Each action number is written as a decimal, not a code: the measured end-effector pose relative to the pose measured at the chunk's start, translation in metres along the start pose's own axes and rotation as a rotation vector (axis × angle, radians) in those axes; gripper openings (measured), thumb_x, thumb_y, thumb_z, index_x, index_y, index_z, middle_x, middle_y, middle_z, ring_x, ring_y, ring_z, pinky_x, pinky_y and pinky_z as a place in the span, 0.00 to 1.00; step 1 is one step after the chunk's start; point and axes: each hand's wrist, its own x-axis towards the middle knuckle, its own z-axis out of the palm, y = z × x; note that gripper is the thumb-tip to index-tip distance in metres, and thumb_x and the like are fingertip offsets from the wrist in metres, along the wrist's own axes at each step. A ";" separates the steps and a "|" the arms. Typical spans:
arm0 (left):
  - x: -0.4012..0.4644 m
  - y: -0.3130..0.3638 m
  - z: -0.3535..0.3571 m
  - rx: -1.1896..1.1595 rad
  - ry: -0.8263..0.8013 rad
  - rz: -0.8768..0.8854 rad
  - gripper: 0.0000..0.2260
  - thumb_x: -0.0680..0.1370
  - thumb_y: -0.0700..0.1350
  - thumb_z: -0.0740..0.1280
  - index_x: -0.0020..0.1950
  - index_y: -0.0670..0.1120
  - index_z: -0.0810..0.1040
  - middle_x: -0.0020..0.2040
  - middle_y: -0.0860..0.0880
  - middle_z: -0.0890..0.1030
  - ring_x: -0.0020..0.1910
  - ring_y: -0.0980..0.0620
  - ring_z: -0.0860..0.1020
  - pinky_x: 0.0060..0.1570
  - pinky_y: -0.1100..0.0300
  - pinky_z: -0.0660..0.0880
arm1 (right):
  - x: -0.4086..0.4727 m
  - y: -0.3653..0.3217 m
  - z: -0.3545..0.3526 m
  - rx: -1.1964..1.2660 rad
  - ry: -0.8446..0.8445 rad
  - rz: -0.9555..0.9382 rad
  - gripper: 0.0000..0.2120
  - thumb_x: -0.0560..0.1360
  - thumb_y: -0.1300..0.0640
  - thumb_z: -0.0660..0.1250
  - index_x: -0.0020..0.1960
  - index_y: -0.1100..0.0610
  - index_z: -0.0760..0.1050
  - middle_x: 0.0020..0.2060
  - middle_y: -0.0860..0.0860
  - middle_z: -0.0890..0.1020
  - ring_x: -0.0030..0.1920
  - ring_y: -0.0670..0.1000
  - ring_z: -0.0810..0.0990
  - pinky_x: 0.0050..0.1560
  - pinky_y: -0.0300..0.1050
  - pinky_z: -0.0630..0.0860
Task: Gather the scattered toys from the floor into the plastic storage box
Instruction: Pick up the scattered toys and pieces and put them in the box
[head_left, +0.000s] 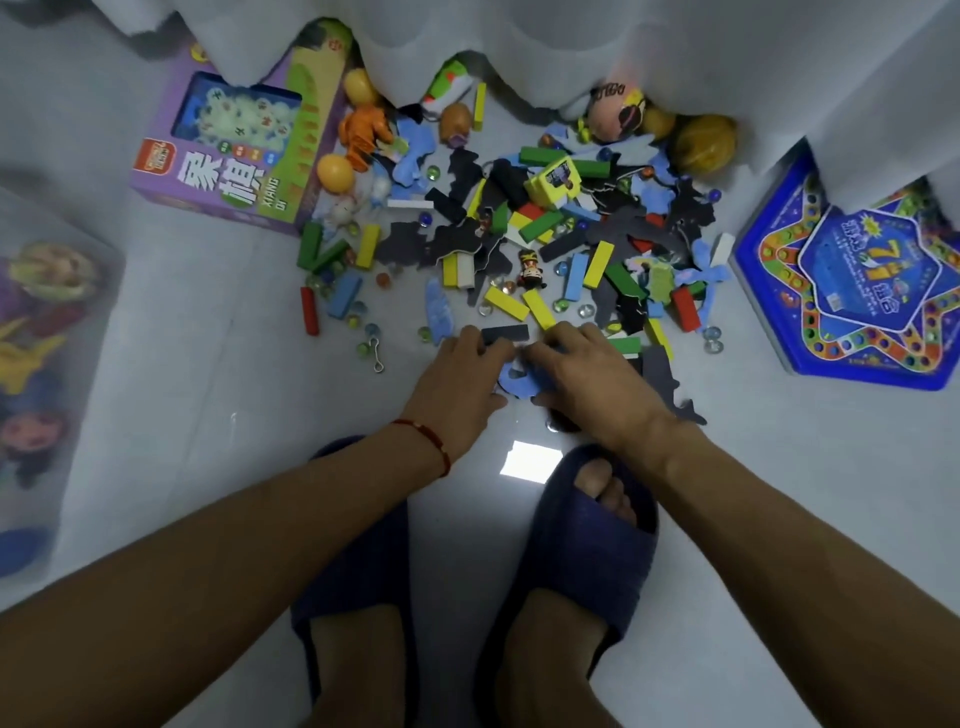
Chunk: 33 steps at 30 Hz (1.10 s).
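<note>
On pale floor tiles (218, 374) below a white curtain (623, 31): scattered toys (524, 228), a heap of coloured wooden blocks, glass marbles, dark and blue foam cut-outs, plastic eggs and small figures. At the heap's near edge, left hand (457, 376) and right hand (592, 371) side by side, both palm down, fingers curled onto a blue foam piece (511, 376) between them; gripping or merely pressing it, impossible to tell. Just beyond the fingertips, a dark block (505, 333) and a yellow block (538, 310). Red cord bracelet (431, 436) on the left wrist. Below the forearms, two feet in dark blue slippers (592, 551). Far left, partly out of view, the plastic storage box (36, 364), translucent, with blurred toys showing through its wall, well apart from the heap. Upper left, a purple game box (228, 156); at right, a blue pentagonal game tin (852, 291), its far edge under the curtain.
</note>
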 end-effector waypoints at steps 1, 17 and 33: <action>0.001 0.001 0.000 0.007 -0.003 -0.011 0.21 0.74 0.43 0.73 0.64 0.46 0.71 0.55 0.43 0.71 0.51 0.44 0.72 0.47 0.53 0.73 | 0.003 0.003 -0.003 -0.005 -0.019 -0.031 0.27 0.69 0.56 0.76 0.66 0.53 0.73 0.56 0.56 0.73 0.52 0.59 0.71 0.51 0.58 0.76; -0.008 -0.003 -0.005 -0.106 0.086 -0.055 0.11 0.73 0.35 0.70 0.52 0.43 0.73 0.44 0.47 0.71 0.41 0.49 0.70 0.39 0.62 0.62 | 0.021 0.003 -0.032 0.058 -0.231 -0.154 0.17 0.73 0.57 0.74 0.59 0.56 0.73 0.56 0.55 0.68 0.46 0.55 0.75 0.45 0.46 0.72; -0.016 0.016 -0.004 -0.385 0.057 -0.214 0.06 0.76 0.34 0.63 0.50 0.42 0.71 0.47 0.46 0.73 0.43 0.50 0.74 0.41 0.61 0.71 | -0.044 0.034 -0.032 2.084 0.274 0.527 0.04 0.75 0.67 0.64 0.45 0.60 0.71 0.34 0.54 0.73 0.29 0.46 0.74 0.24 0.34 0.69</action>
